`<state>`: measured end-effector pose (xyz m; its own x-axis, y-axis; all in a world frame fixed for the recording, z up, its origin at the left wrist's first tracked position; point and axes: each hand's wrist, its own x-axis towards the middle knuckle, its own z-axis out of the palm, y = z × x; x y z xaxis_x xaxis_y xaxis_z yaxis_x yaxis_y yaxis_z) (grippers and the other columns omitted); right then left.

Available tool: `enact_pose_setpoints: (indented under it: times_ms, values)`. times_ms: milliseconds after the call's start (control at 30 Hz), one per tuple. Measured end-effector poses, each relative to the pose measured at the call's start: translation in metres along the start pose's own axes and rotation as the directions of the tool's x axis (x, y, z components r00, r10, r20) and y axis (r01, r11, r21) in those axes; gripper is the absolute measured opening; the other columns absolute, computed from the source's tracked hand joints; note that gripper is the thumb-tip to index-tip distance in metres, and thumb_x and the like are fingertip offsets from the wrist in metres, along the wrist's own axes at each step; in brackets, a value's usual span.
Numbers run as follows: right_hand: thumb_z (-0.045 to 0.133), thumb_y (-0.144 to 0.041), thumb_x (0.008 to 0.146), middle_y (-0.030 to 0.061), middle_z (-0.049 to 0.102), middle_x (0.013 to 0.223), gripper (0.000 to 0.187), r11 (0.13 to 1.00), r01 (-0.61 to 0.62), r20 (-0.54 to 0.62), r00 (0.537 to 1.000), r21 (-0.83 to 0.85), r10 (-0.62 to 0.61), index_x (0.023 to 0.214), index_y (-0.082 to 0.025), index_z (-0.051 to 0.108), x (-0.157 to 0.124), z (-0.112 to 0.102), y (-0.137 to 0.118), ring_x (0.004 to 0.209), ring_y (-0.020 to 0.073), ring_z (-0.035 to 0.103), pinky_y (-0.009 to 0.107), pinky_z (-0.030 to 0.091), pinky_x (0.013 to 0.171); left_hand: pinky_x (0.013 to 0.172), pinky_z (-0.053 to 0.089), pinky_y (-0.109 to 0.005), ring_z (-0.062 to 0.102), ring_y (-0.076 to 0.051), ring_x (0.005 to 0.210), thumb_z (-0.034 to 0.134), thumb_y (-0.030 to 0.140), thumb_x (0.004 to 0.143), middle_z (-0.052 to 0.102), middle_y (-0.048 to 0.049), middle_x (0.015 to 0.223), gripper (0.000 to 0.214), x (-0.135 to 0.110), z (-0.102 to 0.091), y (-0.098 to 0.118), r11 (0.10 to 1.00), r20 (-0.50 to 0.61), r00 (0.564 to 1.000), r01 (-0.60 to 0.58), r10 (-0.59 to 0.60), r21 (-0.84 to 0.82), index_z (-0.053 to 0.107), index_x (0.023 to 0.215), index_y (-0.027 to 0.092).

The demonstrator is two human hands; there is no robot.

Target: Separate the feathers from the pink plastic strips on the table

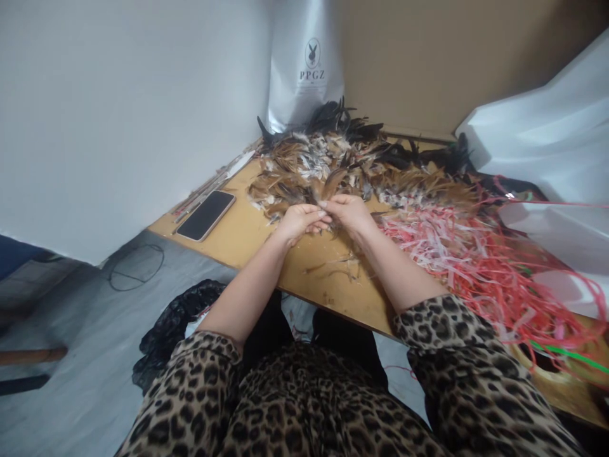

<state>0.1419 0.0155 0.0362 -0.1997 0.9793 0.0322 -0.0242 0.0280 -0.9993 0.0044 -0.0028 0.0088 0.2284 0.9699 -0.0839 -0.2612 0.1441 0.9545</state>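
Both hands meet over the front of a wooden table. My right hand (349, 211) pinches a small bunch of brown feathers (334, 183) that points up and away from me. Close beside it, my left hand (304, 222) has its fingertips pressed together at the base of the bunch. What lies between the left fingers is too small to make out. Just beyond the hands spreads a large heap of brown, white and black feathers (314, 155). A few loose feathers (333, 270) lie on the tabletop nearer to me.
A phone (206, 216) lies at the table's (247, 244) left side. Red and pink strips (476, 266) are piled on the right. A white printed bag (307, 70) stands at the back, and white sheeting (547, 133) at the right. On the floor sits a black plastic bag (171, 324).
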Motion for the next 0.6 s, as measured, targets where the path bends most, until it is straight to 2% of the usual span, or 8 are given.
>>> enact_pose_setpoints:
  times_ms: [233,400,500,600]
  values:
    - [0.075,-0.040,0.049,-0.0056,0.048,0.043,0.032,1.000,-0.017,-0.022,1.000,0.006,0.018,0.051,-0.014,0.057,-0.001,0.000,0.001,0.043,0.0054,0.039,0.021,0.028,0.045,0.048,0.045,-0.015,0.063,-0.009,0.057,0.067,0.021,0.072,0.070,-0.0108,0.080,0.018,-0.005,0.001,0.005,0.995,0.022,0.995,0.094,-0.094,-0.031,0.064,0.082,0.007]
    - [0.074,-0.043,0.051,-0.0043,0.051,0.047,0.033,1.000,-0.027,0.017,0.999,0.002,0.027,0.053,-0.014,0.057,0.001,0.001,0.006,0.045,0.0058,0.040,0.021,0.030,0.046,0.050,0.046,-0.016,0.065,-0.011,0.060,0.065,0.019,0.073,0.069,-0.0112,0.082,0.016,-0.003,-0.003,0.003,0.990,0.057,0.992,0.113,-0.109,-0.080,0.065,0.083,0.007]
    - [0.072,-0.043,0.055,-0.0016,0.059,0.056,0.032,1.000,0.000,0.059,0.998,-0.018,0.001,0.064,-0.014,0.062,0.003,-0.002,0.006,0.051,0.0082,0.048,0.022,0.038,0.052,0.052,0.047,-0.016,0.065,-0.011,0.063,0.062,0.015,0.075,0.069,-0.0102,0.078,0.011,0.001,-0.008,0.001,0.979,0.050,0.992,0.121,-0.114,-0.167,0.064,0.083,0.007]
    - [0.071,-0.036,0.057,0.0017,0.064,0.070,0.036,0.975,0.125,0.118,0.988,-0.184,-0.104,0.085,-0.013,0.065,0.003,-0.006,0.004,0.060,0.0118,0.055,0.026,0.045,0.062,0.057,0.049,-0.017,0.066,-0.012,0.066,0.059,0.010,0.076,0.069,-0.0081,0.073,0.008,0.004,-0.011,0.001,0.950,0.004,0.993,0.114,-0.118,-0.291,0.063,0.082,0.008]
